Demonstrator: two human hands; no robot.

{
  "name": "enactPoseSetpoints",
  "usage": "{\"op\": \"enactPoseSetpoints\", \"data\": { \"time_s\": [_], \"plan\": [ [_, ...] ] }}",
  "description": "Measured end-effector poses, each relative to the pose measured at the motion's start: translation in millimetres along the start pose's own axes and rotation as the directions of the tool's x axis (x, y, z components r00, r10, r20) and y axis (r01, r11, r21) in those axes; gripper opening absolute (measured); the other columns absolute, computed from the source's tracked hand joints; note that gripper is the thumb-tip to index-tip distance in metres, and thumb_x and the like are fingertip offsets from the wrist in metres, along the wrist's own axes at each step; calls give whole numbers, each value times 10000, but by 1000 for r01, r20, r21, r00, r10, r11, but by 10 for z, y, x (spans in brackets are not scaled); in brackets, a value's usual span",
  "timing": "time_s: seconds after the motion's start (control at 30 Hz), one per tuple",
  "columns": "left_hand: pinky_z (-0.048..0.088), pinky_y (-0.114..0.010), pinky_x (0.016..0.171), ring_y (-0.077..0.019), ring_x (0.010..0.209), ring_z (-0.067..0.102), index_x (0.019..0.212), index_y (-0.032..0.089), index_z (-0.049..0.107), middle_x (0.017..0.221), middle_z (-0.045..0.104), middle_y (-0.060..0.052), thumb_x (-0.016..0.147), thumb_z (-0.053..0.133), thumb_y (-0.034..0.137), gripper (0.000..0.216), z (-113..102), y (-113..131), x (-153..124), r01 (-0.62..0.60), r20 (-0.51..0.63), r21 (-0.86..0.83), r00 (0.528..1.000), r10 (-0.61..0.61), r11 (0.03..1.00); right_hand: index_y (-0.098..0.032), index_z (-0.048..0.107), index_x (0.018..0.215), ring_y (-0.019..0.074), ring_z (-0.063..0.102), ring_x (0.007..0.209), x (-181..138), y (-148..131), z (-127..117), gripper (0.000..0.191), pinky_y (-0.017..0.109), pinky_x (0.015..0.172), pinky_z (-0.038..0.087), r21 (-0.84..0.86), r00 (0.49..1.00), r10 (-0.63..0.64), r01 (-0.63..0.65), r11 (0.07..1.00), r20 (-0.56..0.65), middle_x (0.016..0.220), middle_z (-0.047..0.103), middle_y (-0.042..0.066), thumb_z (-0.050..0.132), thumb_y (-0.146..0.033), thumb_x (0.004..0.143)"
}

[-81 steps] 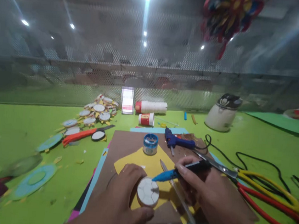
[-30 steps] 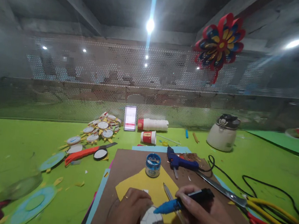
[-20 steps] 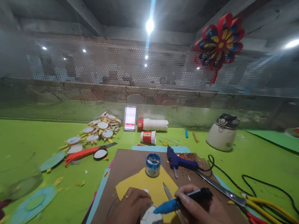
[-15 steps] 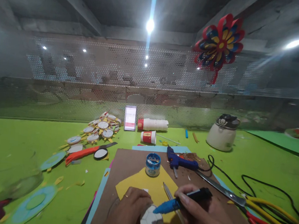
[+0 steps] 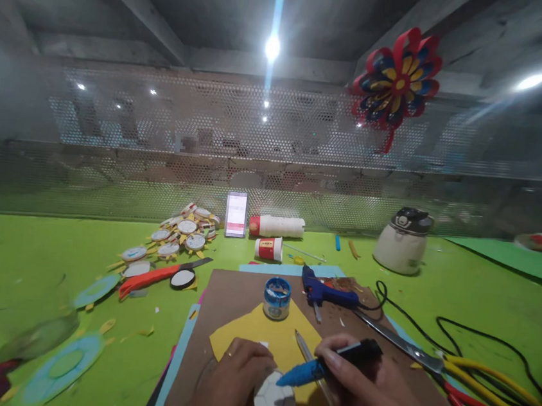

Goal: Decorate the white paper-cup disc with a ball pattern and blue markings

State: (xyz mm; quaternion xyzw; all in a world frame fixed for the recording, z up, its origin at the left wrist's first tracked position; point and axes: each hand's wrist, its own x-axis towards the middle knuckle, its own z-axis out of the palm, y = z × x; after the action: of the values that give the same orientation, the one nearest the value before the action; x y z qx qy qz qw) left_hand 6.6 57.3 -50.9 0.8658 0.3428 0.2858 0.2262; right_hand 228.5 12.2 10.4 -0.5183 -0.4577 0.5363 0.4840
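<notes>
A round white disc (image 5: pixel 275 405) with dark lines like a football's panels lies low in the middle of the view. My left hand (image 5: pixel 239 374) is closed on its left edge, the thumb side partly hidden. My right hand (image 5: pixel 363 384) grips a blue and black marker pen (image 5: pixel 304 372), whose tip rests at the disc's upper part. Under both hands is yellow paper (image 5: pixel 238 332) on a brown board (image 5: pixel 233 283). A silver pen (image 5: pixel 303 345) lies beneath the right hand. Just beyond stands an open jar of blue paint (image 5: pixel 277 302).
On the right are a blue glue gun (image 5: pixel 332 293) with its black cord, large scissors (image 5: pixel 402 338) and a kettle (image 5: pixel 401 242). To the left lie an orange utility knife (image 5: pixel 154 279) and a pile of turtle-like paper pieces (image 5: pixel 186 227). Paper cups (image 5: pixel 269 248) and a phone (image 5: pixel 236 214) sit behind.
The marker and my right hand have shifted very slightly to the left over the disc. My left hand stays in place.
</notes>
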Motion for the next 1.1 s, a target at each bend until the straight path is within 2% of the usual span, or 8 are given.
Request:
{"op": "enactPoseSetpoints", "data": {
  "time_s": [0.2, 0.37, 0.5, 0.63, 0.9, 1.1],
  "plan": [
    [485, -405, 932, -281, 1090, 557, 1189, 230, 593, 1182, 600, -103, 692, 756, 275, 525, 12, -56, -1, -14, 30, -1, 999, 14, 1000, -204, 637, 821, 95, 407, 507, 2, -27, 1, 482, 222, 485, 301, -3, 1000, 11, -11, 1000, 5, 566, 476, -51, 728, -662, 703],
    [483, -407, 936, -280, 1096, 560, 1188, 234, 600, 1187, 596, -98, 696, 738, 254, 511, -25, -10, 8, -2, 32, -26, 999, 3, 1000, -209, 638, 804, 94, 401, 494, 4, -27, 6, 451, 225, 479, 281, 3, 1000, -4, 4, 1000, 17, 551, 462, -56, 713, -648, 729],
    [481, -410, 939, -284, 1103, 560, 1188, 217, 601, 1195, 598, -106, 715, 739, 241, 493, -94, 87, 10, 6, 44, -46, 999, -4, 999, -204, 646, 826, 107, 419, 532, 17, 2, 10, 443, 227, 505, 323, 20, 999, -27, 28, 999, -22, 581, 483, -45, 732, -626, 723],
    [470, -407, 967, -277, 1125, 556, 1190, 219, 600, 1211, 590, -103, 751, 741, 243, 462, -155, 167, 7, 31, 45, -67, 999, -28, 997, -206, 630, 837, 113, 427, 541, 23, 14, 0, 455, 228, 508, 323, 7, 1000, -24, 24, 1000, -11, 586, 489, -43, 721, -639, 729],
    [472, -407, 978, -273, 1135, 558, 1204, 205, 594, 1221, 590, -107, 747, 751, 229, 484, -199, 194, 18, 42, 86, -52, 996, -37, 998, -200, 624, 842, 102, 403, 529, -16, -41, 26, 487, 225, 506, 311, 14, 1000, -3, 4, 1000, -13, 569, 482, -50, 735, -653, 703],
    [471, -404, 970, -277, 1140, 554, 1214, 193, 583, 1219, 592, -115, 779, 753, 284, 477, -189, 173, 9, -11, 82, -41, 997, 14, 999, -203, 633, 824, 103, 380, 500, 0, -18, 35, 490, 228, 482, 293, 15, 1000, -11, 11, 1000, -27, 544, 463, -51, 724, -669, 701]
  ]
}}
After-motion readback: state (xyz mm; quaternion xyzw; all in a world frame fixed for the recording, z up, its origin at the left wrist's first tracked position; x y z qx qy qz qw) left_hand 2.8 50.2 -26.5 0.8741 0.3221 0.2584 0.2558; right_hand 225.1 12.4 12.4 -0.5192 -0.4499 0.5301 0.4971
